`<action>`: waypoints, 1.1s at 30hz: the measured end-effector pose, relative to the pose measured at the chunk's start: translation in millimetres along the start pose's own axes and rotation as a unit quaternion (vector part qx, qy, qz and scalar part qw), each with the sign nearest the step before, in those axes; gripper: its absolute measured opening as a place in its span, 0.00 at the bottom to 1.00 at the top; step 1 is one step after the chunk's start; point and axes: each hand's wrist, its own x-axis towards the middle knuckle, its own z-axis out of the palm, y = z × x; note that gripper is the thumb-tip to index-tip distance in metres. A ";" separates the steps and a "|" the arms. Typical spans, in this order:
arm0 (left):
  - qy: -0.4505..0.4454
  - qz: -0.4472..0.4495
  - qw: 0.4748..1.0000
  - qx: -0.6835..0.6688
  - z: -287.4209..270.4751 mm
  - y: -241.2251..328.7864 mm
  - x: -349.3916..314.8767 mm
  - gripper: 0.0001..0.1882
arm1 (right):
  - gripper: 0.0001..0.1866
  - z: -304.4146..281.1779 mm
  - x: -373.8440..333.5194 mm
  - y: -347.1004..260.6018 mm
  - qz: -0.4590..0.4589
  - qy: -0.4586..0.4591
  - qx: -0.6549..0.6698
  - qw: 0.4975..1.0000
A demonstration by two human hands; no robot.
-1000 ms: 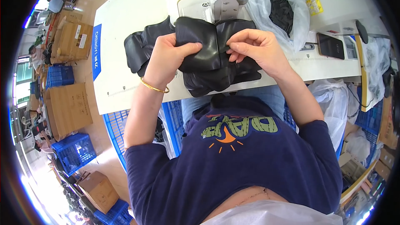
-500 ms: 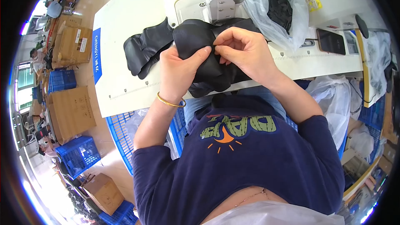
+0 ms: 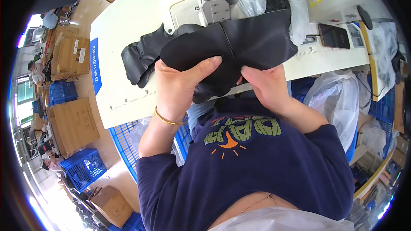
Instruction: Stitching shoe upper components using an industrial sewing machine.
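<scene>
Between my hands a stitched black leather-like piece (image 3: 257, 38) is spread out above the table's front edge, a seam running across its middle. At its left part, my left hand (image 3: 177, 81) grips it with the thumb on top and the fingers hidden underneath. Right of the seam, my right hand (image 3: 269, 87) holds the lower edge, its thumb against the material and most fingers out of sight. Just beyond stands the head of a white sewing machine (image 3: 216, 10). More black pieces (image 3: 139, 55) lie on the table to the left, partly overlapped by the held one.
The white table (image 3: 124, 21) has a ruler strip along its front. At the right are a clear plastic bag (image 3: 299, 15) with black pieces and a phone (image 3: 334, 36). Blue crates (image 3: 124, 145) sit below the table; cardboard boxes (image 3: 75, 122) stand on the floor at left.
My right hand has moved from a pinch at the middle to the lower edge at right. The black piece, bunched before, is now spread flat with its seam showing.
</scene>
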 end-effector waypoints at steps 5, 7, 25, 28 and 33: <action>-0.011 0.022 0.997 0.068 0.4 5.7 1.0 0.09 | 0.08 7.6 10.9 -5.2 -0.043 0.001 -0.046 0.998; -0.011 0.020 0.997 0.072 3.2 8.5 -2.1 0.10 | 0.08 10.0 10.3 -4.2 -0.062 0.006 -0.058 0.996; -0.010 0.001 0.998 0.070 5.4 -1.0 3.9 0.10 | 0.07 6.5 17.1 -0.3 -0.131 0.011 -0.124 0.984; -0.011 0.003 0.998 0.057 5.1 -1.8 5.6 0.10 | 0.06 6.8 18.8 -0.4 -0.133 0.013 -0.126 0.983; -0.025 0.004 0.998 0.063 2.4 -3.9 6.4 0.10 | 0.05 5.1 19.5 -0.4 -0.129 0.015 -0.117 0.985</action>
